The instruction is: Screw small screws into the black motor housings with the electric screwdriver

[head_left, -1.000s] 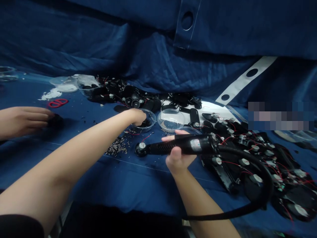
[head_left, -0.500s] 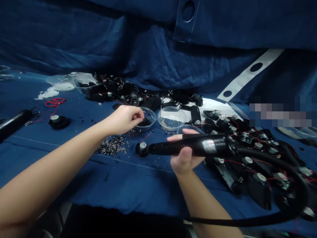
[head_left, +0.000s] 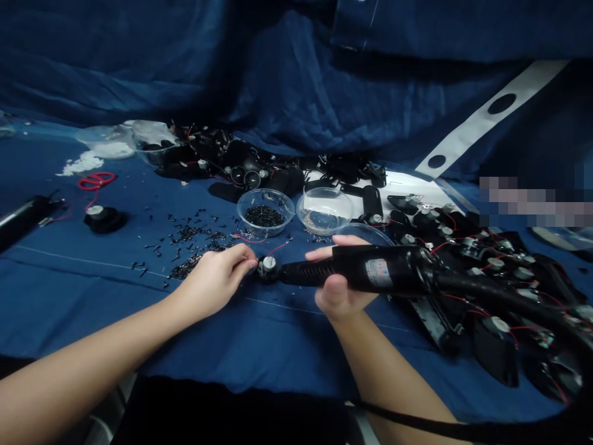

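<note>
My right hand [head_left: 343, 290] is wrapped from below around a black corded tool [head_left: 352, 269], which looks like an electric screwdriver. It lies level, its tapered ribbed end pointing left and a label on its thick body. At that end is a small round black part [head_left: 269, 275] topped by a whitish disc with a red wire; the tool's tip is hidden. My left hand [head_left: 227, 272] pinches thumb and forefinger together at this part's left edge. Whatever is between the fingertips is too small to make out. Behind that hand lies a heap of small screws [head_left: 185, 266].
Beyond my hands stand a clear bowl of black screws [head_left: 264, 216] and another clear bowl [head_left: 324, 213] with few small pieces. Black wired parts [head_left: 500, 324] crowd the right side. At left lie red-handled scissors [head_left: 96, 180] and a black cylinder [head_left: 23, 222].
My left hand has moved from the bowl of black screws down toward me, to the round black part. My right hand keeps its hold on the electric screwdriver. The view has shifted slightly.
</note>
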A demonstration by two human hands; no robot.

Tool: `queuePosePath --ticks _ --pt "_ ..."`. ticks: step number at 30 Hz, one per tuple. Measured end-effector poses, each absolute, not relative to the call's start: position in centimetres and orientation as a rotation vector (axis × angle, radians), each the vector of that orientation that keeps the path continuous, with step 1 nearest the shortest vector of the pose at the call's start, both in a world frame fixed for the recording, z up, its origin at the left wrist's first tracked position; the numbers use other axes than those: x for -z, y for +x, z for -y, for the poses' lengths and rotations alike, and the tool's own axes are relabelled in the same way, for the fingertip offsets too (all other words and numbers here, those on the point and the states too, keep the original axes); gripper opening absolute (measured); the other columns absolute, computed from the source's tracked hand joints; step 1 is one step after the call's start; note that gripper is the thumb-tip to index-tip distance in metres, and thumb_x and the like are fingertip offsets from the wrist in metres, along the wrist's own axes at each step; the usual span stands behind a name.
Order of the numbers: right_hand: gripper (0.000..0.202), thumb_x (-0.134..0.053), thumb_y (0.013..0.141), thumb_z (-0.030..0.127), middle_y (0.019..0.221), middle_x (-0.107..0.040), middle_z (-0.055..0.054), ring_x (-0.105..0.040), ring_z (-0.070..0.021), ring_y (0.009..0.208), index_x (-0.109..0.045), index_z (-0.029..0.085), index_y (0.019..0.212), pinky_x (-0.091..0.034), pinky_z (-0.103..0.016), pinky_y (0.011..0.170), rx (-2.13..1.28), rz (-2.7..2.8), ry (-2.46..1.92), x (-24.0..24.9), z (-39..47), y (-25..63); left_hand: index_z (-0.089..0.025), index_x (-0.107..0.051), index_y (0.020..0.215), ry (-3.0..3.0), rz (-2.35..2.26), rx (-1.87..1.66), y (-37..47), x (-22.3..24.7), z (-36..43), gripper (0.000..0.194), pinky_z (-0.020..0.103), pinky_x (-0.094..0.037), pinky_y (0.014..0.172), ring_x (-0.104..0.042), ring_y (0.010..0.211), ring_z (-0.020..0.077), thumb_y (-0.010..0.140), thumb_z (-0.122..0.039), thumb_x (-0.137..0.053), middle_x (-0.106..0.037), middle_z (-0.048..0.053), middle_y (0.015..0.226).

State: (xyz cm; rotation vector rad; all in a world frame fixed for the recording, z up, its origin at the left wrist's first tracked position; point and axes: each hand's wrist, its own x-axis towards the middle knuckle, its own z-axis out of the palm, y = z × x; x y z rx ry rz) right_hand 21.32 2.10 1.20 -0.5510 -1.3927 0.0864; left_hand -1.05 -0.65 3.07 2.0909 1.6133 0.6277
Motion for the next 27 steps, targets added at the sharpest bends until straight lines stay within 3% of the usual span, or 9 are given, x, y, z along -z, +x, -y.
queuePosePath --ticks 4,9,13,19,23,27 --pt "0.044 -0.057 0.099 0.058 0.077 -0.074 -0.004 -0.071 -0.0214 0.062 -0.065 0.021 0.121 -0.06 -0.042 0.06 -0.202 1.373 -0.541 -0.8 -1.8 20.7 -0.021 -0.069 0.089 2.069 -1.484 -0.727 -0.5 -2.8 -2.1 0.026 0.028 -0.049 0.067 -0.067 0.071 0.0176 0.102 -0.037 -0.053 -0.074 0.001 0.077" --pt "0.041 -0.056 0.099 0.057 0.066 -0.069 -0.001 -0.065 -0.0179 0.049 -0.067 0.019 0.11 -0.055 -0.038 0.052 -0.187 1.25 -0.535 -2.7 -1.8 20.8 -0.018 -0.076 0.096 1.896 -1.343 -0.975 -1.5 -2.3 -3.6 0.026 0.033 -0.059 0.076 -0.073 0.081 0.0204 0.094 -0.042 -0.065 -0.079 0.005 0.089" --pt "0.04 -0.059 0.097 0.058 0.064 -0.065 -0.001 -0.061 -0.0165 0.045 -0.066 0.019 0.094 -0.055 -0.038 0.05 -0.142 1.22 -0.551 -3.7 -2.0 21.3 -0.016 -0.08 0.1 1.776 -1.161 -0.962 -2.9 -2.6 -2.9 0.028 0.034 -0.065 0.082 -0.078 0.087 0.0225 0.088 -0.042 -0.075 -0.082 0.009 0.098" --pt "0.037 -0.059 0.099 0.055 0.071 -0.068 -0.001 -0.065 -0.0167 0.051 -0.067 0.019 0.103 -0.059 -0.039 0.058 -0.121 1.296 -0.543 -2.4 -2.3 21.1 -0.017 -0.076 0.116 1.981 -1.029 -0.97 -3.5 -3.0 -2.8 0.029 0.027 -0.065 0.08 -0.079 0.082 0.0177 0.09 -0.028 -0.074 -0.082 0.005 0.09" --pt "0.04 -0.057 0.1 0.057 0.073 -0.068 -0.001 -0.065 -0.0173 0.052 -0.067 0.02 0.112 -0.061 -0.043 0.064 -0.129 1.343 -0.538 -1.9 -2.5 21.0 -0.017 -0.077 0.097 2.176 -0.999 -0.967 -3.6 -3.2 -2.9 0.008 0.021 -0.062 0.074 -0.078 0.076 0.0137 0.091 -0.019 -0.072 -0.081 0.002 0.086" --pt "0.04 -0.056 0.1 0.058 0.071 -0.068 -0.002 -0.064 -0.0172 0.053 -0.07 0.02 0.107 -0.059 -0.041 0.06 -0.09 1.343 -0.555 -2.2 -2.5 21.0 -0.019 -0.079 0.093 2.395 -0.889 -0.97 -3.7 -3.1 -3.1 0.008 0.022 -0.06 0.08 -0.077 0.083 0.0139 0.096 -0.018 -0.071 -0.082 0.001 0.092"
